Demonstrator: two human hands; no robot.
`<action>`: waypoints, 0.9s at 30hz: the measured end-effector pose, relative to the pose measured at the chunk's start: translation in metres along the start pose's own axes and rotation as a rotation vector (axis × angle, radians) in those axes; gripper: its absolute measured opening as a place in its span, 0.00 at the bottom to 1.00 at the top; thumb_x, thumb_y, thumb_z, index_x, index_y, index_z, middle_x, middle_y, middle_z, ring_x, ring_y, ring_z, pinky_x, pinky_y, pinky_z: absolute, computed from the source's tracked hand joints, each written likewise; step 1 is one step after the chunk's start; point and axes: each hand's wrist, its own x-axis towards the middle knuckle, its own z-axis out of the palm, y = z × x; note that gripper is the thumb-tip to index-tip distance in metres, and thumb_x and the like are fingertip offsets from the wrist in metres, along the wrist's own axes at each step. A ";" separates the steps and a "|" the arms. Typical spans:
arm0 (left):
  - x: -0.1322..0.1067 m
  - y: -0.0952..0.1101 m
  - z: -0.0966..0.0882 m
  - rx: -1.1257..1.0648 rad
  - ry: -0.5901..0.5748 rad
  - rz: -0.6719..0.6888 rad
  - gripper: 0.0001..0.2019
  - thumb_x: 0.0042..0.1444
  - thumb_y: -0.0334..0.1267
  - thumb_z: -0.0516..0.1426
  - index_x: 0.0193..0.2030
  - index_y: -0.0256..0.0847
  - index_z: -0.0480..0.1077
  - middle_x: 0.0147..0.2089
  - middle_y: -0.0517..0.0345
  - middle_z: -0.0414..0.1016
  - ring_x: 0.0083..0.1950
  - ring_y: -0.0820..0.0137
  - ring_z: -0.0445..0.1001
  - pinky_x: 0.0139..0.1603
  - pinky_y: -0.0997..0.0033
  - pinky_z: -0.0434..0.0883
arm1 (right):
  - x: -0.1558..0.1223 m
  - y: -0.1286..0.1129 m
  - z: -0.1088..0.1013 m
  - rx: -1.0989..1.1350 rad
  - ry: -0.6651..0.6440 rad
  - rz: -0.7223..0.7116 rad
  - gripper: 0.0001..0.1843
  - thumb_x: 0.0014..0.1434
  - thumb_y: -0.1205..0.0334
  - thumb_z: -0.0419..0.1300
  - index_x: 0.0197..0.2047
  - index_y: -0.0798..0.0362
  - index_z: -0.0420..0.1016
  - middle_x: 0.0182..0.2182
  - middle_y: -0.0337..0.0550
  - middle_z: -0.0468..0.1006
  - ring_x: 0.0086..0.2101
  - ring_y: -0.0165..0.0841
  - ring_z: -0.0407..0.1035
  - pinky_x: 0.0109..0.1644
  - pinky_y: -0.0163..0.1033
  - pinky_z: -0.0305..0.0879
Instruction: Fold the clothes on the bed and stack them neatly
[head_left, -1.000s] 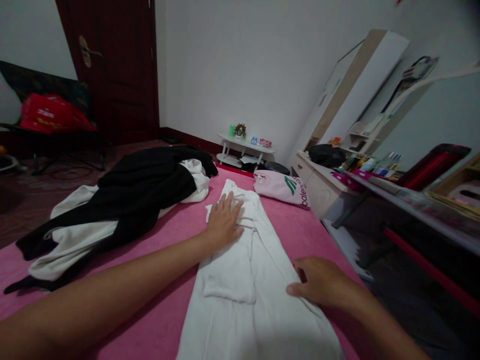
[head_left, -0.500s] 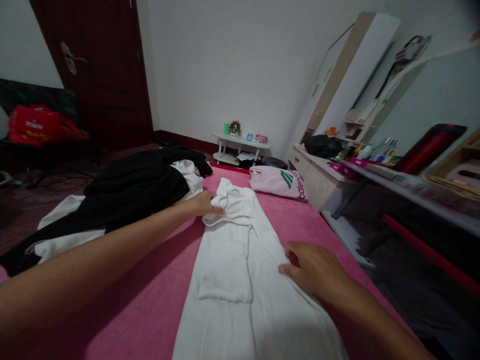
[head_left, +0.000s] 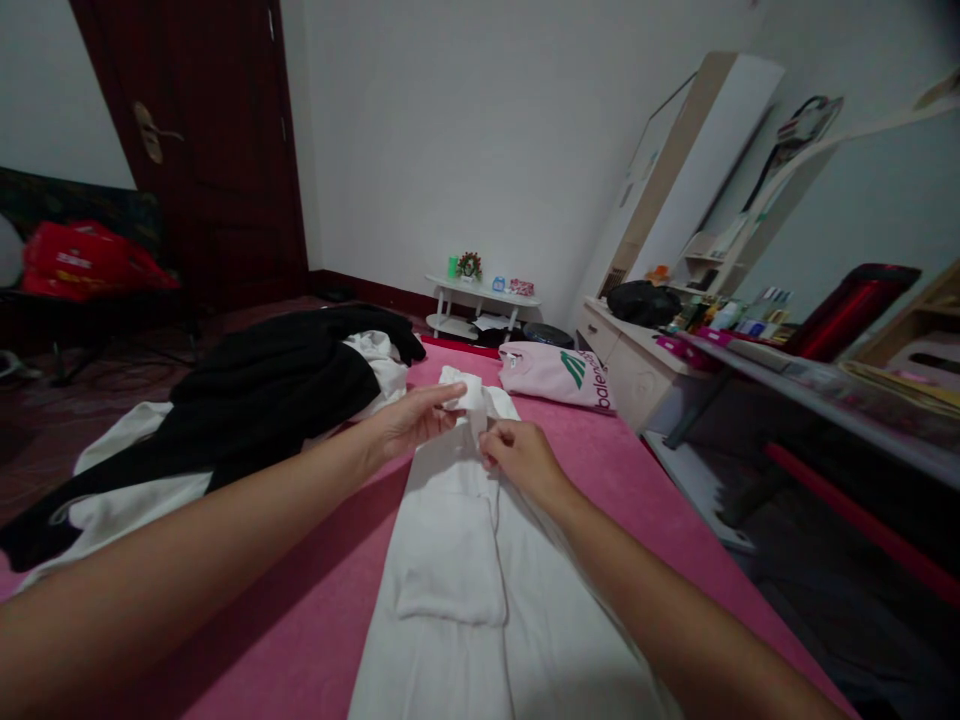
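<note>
Garment (head_left: 465, 540), white, near end cut off, L hand (head_left: 409, 420) pinching far end, R hand (head_left: 517, 455) pinching beside

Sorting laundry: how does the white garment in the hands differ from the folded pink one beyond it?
The white garment lies stretched out long; the pink garment is folded compact. The white garment looks plain; the pink garment bears a green logo and lettering. The left hand and right hand pinch the white garment's far end; the pink garment lies untouched. Both rest on the pink bed cover.
</note>
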 end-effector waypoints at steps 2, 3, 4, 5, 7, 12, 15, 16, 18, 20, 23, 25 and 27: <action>-0.002 -0.005 -0.006 0.155 -0.055 0.044 0.13 0.42 0.35 0.69 0.32 0.32 0.72 0.30 0.56 0.75 0.30 0.77 0.72 0.31 0.82 0.69 | 0.004 0.001 -0.002 0.086 0.031 0.000 0.13 0.56 0.60 0.53 0.24 0.54 0.71 0.20 0.40 0.75 0.23 0.30 0.70 0.29 0.32 0.60; -0.003 -0.007 -0.008 0.231 -0.060 0.059 0.14 0.41 0.36 0.69 0.32 0.32 0.72 0.29 0.57 0.75 0.29 0.76 0.72 0.31 0.81 0.68 | 0.005 0.001 -0.003 0.076 0.037 -0.013 0.11 0.55 0.60 0.54 0.25 0.54 0.71 0.21 0.40 0.76 0.24 0.30 0.70 0.29 0.32 0.60; -0.004 -0.008 -0.010 0.295 -0.054 0.070 0.15 0.41 0.38 0.69 0.32 0.32 0.72 0.29 0.57 0.74 0.29 0.76 0.71 0.31 0.80 0.68 | 0.004 0.001 -0.006 0.042 0.037 -0.029 0.09 0.54 0.61 0.55 0.26 0.54 0.72 0.22 0.40 0.76 0.24 0.30 0.70 0.29 0.32 0.60; -0.004 -0.008 -0.010 0.336 -0.041 0.080 0.16 0.42 0.40 0.69 0.32 0.32 0.72 0.28 0.57 0.74 0.28 0.76 0.71 0.30 0.80 0.67 | 0.002 0.001 -0.008 -0.007 0.031 -0.044 0.08 0.53 0.62 0.56 0.27 0.54 0.74 0.23 0.40 0.77 0.25 0.30 0.70 0.29 0.32 0.59; -0.003 -0.004 -0.009 0.344 -0.023 0.076 0.19 0.42 0.42 0.69 0.36 0.32 0.72 0.31 0.56 0.75 0.29 0.75 0.72 0.31 0.79 0.68 | -0.003 0.004 -0.013 -0.122 0.010 -0.062 0.07 0.51 0.64 0.57 0.29 0.53 0.76 0.27 0.41 0.79 0.26 0.30 0.69 0.29 0.32 0.58; 0.003 0.018 -0.003 0.146 0.089 -0.014 0.18 0.43 0.41 0.68 0.38 0.34 0.73 0.37 0.51 0.78 0.33 0.70 0.75 0.36 0.71 0.73 | -0.027 0.015 -0.030 -0.371 -0.005 -0.072 0.07 0.52 0.64 0.57 0.30 0.52 0.78 0.32 0.41 0.80 0.31 0.31 0.70 0.34 0.33 0.58; 0.001 0.033 -0.006 0.176 0.069 -0.138 0.15 0.44 0.40 0.67 0.36 0.32 0.73 0.35 0.46 0.78 0.32 0.66 0.76 0.36 0.69 0.73 | -0.051 0.016 -0.049 -0.530 -0.020 -0.006 0.09 0.54 0.60 0.57 0.35 0.51 0.78 0.36 0.42 0.79 0.33 0.32 0.70 0.36 0.35 0.58; -0.001 0.038 -0.008 0.214 0.038 -0.172 0.16 0.43 0.40 0.67 0.37 0.32 0.74 0.36 0.45 0.79 0.33 0.65 0.77 0.36 0.68 0.74 | -0.061 0.015 -0.056 -0.595 -0.049 0.032 0.11 0.54 0.57 0.58 0.38 0.51 0.77 0.37 0.43 0.79 0.34 0.33 0.71 0.36 0.35 0.57; -0.009 0.047 -0.012 0.335 -0.022 -0.221 0.21 0.40 0.37 0.68 0.43 0.35 0.73 0.39 0.47 0.79 0.36 0.64 0.77 0.37 0.69 0.73 | -0.081 0.010 -0.069 -0.713 -0.163 0.122 0.18 0.50 0.52 0.62 0.42 0.51 0.76 0.39 0.45 0.79 0.35 0.36 0.72 0.37 0.37 0.57; -0.015 0.058 -0.016 0.550 -0.077 -0.272 0.29 0.34 0.33 0.69 0.49 0.41 0.72 0.42 0.50 0.79 0.38 0.64 0.77 0.37 0.70 0.72 | -0.101 0.007 -0.079 -0.774 -0.318 0.207 0.26 0.45 0.50 0.66 0.47 0.52 0.75 0.42 0.49 0.79 0.40 0.42 0.72 0.40 0.39 0.59; -0.013 0.074 -0.023 1.055 -0.051 -0.280 0.32 0.25 0.28 0.69 0.45 0.43 0.75 0.41 0.55 0.78 0.42 0.61 0.76 0.39 0.72 0.70 | -0.125 0.007 -0.089 -0.797 -0.458 0.294 0.33 0.42 0.54 0.67 0.54 0.51 0.72 0.46 0.52 0.78 0.46 0.48 0.71 0.45 0.42 0.59; -0.006 0.084 -0.028 1.390 0.074 -0.221 0.25 0.20 0.26 0.69 0.33 0.39 0.77 0.34 0.56 0.77 0.44 0.58 0.75 0.41 0.74 0.68 | -0.135 0.013 -0.091 -0.819 -0.483 0.319 0.31 0.43 0.61 0.65 0.54 0.51 0.71 0.46 0.53 0.78 0.46 0.48 0.71 0.45 0.42 0.59; 0.001 0.092 -0.032 1.507 0.236 -0.091 0.17 0.18 0.26 0.69 0.22 0.36 0.74 0.26 0.56 0.74 0.43 0.57 0.74 0.41 0.74 0.68 | -0.141 0.019 -0.091 -0.845 -0.488 0.299 0.22 0.45 0.66 0.60 0.47 0.51 0.74 0.42 0.51 0.79 0.43 0.45 0.72 0.43 0.41 0.58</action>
